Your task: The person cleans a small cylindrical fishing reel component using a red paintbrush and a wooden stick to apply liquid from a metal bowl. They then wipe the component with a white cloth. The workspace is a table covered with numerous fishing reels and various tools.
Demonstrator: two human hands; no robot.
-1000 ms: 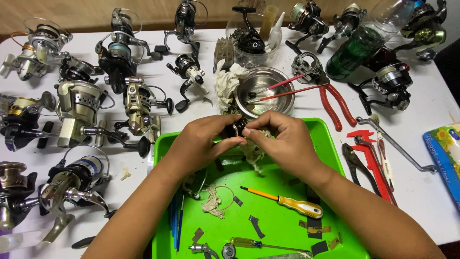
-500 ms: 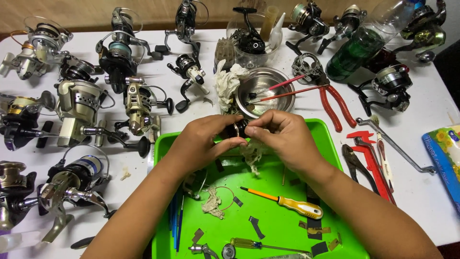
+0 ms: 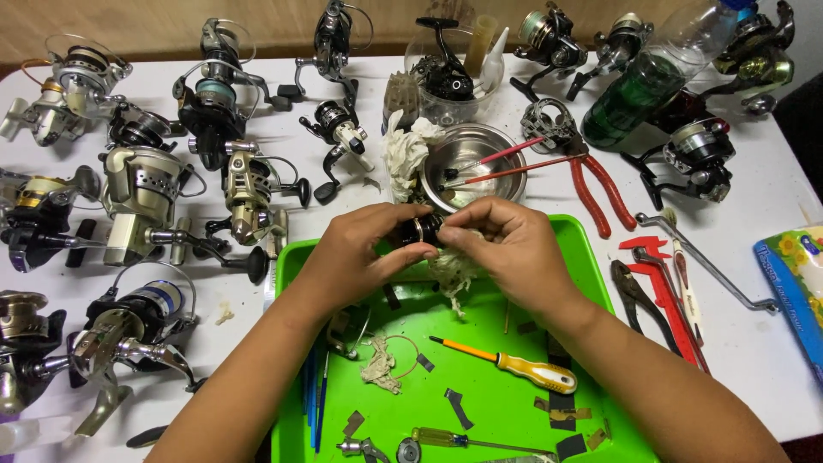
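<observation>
My left hand [image 3: 360, 253] and my right hand [image 3: 506, 249] meet over the far edge of the green tray [image 3: 591, 283], both closed on a small dark reel part [image 3: 420, 229]. My left thumb and fingers pinch it from the left, and my right fingertips close on its other end. Only a short dark band with a brassy ring shows between my fingers; the rest is buried in my grip, so I cannot tell its full shape. A scrap of dirty rag [image 3: 453, 274] hangs below my right hand, its upper part hidden under my palm, and I cannot tell whether I hold it or it merely lies there.

In the tray, near my right forearm, lies a yellow-handled screwdriver [image 3: 514, 367]. A second screwdriver [image 3: 463, 440] lies by the near edge among small dark bits I cannot make out. My forearms cover much of the tray floor.

Just beyond my hands on the white desk [image 3: 754, 360] stands a steel bowl [image 3: 471, 159] with two red-handled brushes resting in it; a crumpled white cloth [image 3: 403, 150] touches its left side. Red pliers [image 3: 596, 184] lie to the right of the bowl. Fishing reels [image 3: 137, 201] crowd the left side, several cut off by the frame edge. A green bottle [image 3: 651, 86] lies tilted at the far right, its top cut off.
</observation>
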